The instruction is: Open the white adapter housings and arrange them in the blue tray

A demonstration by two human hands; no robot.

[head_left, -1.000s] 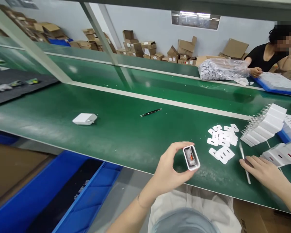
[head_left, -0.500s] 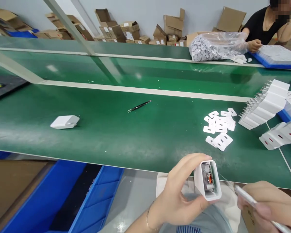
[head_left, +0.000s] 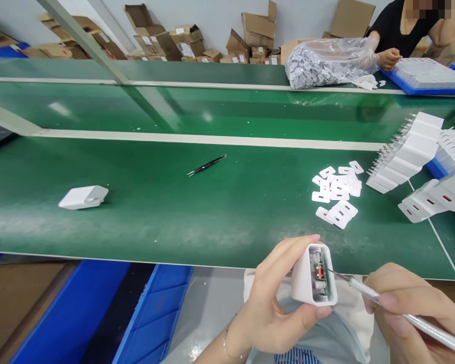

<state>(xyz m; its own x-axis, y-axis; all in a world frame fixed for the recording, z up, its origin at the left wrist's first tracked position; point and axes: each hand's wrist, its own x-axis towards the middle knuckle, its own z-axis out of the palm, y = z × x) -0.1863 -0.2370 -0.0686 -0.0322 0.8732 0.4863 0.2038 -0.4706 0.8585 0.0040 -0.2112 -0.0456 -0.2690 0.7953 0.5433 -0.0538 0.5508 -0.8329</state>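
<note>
Green tabletop (head_left: 155, 212) mid-frame, cardboard boxes (head_left: 159, 45) at top, left grip (head_left: 267, 308) around white casing (head_left: 302, 283), right grip (head_left: 420, 298) around silver tool (head_left: 366, 291)

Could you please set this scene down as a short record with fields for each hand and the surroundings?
Left hand: holds an open white casing, circuit parts visible inside
Right hand: holds a thin silver tool, its tip at the casing's opening
Green bench, left: another white casing
Bench, middle: black tweezers
Bench, right: slotted white plates, then rows of white casings
Across: co-worker's hand at a blue tray
</note>
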